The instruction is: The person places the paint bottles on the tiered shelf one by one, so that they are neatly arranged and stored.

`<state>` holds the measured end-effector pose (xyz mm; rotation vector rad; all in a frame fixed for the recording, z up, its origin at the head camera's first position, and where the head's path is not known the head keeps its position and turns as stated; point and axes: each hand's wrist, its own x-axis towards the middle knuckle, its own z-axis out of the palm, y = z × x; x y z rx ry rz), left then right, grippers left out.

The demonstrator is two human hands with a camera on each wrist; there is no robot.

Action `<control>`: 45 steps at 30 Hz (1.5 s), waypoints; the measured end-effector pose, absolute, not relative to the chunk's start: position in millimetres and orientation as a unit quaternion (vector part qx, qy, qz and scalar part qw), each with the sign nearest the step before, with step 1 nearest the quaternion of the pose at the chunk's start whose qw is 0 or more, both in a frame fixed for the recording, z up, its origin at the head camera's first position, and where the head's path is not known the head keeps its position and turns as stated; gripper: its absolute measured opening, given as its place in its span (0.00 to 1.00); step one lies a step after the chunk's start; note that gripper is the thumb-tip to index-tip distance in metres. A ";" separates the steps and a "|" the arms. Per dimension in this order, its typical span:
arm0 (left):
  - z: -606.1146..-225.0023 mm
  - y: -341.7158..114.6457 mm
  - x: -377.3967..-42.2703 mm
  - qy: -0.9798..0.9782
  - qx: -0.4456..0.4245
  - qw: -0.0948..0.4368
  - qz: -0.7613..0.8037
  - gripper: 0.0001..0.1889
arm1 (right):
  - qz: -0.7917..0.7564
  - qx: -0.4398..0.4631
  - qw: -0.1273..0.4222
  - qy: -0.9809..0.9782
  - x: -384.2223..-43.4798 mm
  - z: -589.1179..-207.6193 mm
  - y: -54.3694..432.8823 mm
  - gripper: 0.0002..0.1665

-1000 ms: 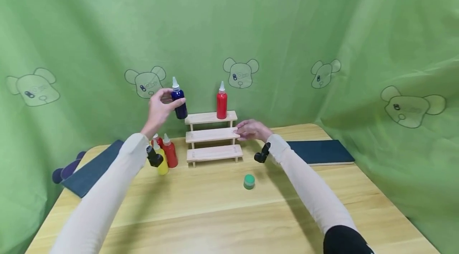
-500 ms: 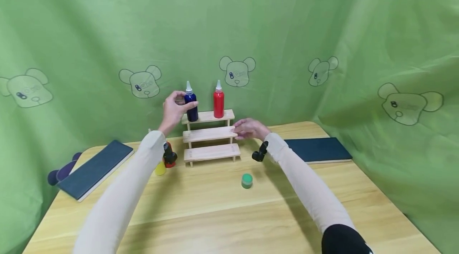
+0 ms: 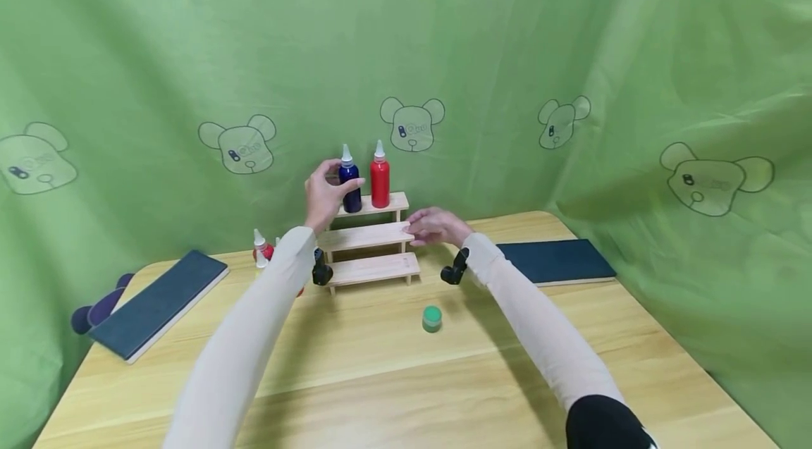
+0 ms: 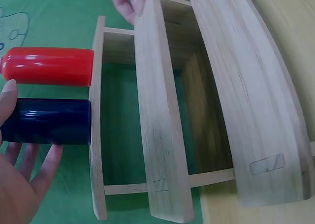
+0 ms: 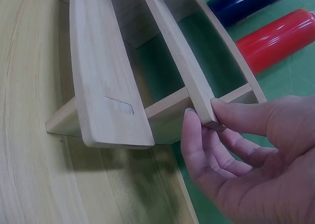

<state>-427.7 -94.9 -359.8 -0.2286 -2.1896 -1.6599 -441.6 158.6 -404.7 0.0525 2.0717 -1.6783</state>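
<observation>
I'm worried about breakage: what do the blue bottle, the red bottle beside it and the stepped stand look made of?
Blue bottle and red bottle: probably plastic, smooth and glossy, judging by the bright sheen; glass can't be ruled out. Stepped stand: light wood, matte, perhaps unvarnished, with grain lines showing on its boards.

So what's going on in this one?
A person's left hand holds a dark blue bottle upright on the top shelf of a wooden rack, beside a red bottle. The right hand pinches the end of the middle shelf. A green jar stands on the table in front, and more bottles are partly hidden behind the left sleeve.
</observation>
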 end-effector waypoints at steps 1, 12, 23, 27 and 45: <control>-359.2 -94.0 -428.2 -0.782 -0.082 0.190 -0.587 0.33 | -0.613 0.020 0.235 0.754 -441.6 -404.5 158.5 0.26; -339.5 -107.1 -425.3 -0.801 -0.115 0.085 -0.581 0.36 | -0.610 0.015 0.234 0.757 -439.3 -399.6 156.8 0.23; -345.1 -97.3 -427.4 -0.807 -0.132 0.124 -0.562 0.32 | -0.623 0.013 0.241 0.744 -439.5 -399.6 155.2 0.25; -343.7 -95.2 -429.0 -0.813 -0.136 0.121 -0.552 0.32 | -0.625 0.009 0.240 0.743 -438.0 -398.5 157.4 0.24; -319.9 -108.4 -414.8 -0.836 -0.133 0.088 -0.526 0.33 | -0.635 0.024 0.245 0.732 -442.4 -404.8 158.0 0.22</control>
